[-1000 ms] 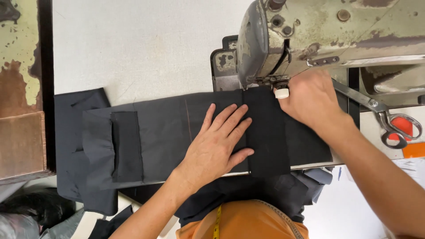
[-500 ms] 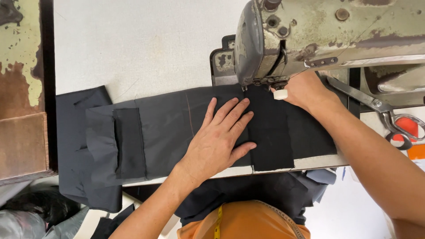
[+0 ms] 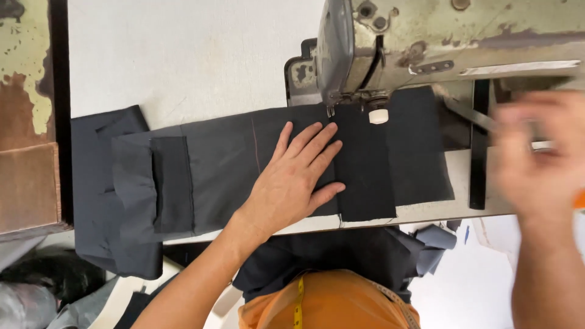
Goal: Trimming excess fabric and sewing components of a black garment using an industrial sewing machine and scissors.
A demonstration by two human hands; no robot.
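Fabric (image 3: 231, 167), dark and long, lies flat across the white table (image 3: 183, 55), its right end passing under the head of a worn green sewing machine (image 3: 439, 36). Left hand (image 3: 292, 183) presses palm down on the cloth, fingers spread and straight, grasping nothing, fingertips just left of the needle area. Right hand (image 3: 539, 164) is off the cloth, to the right beside the machine (heavily blurred; whether it grips anything cannot be told). A stitched pocket flap (image 3: 172, 183) sits near the cloth's left end.
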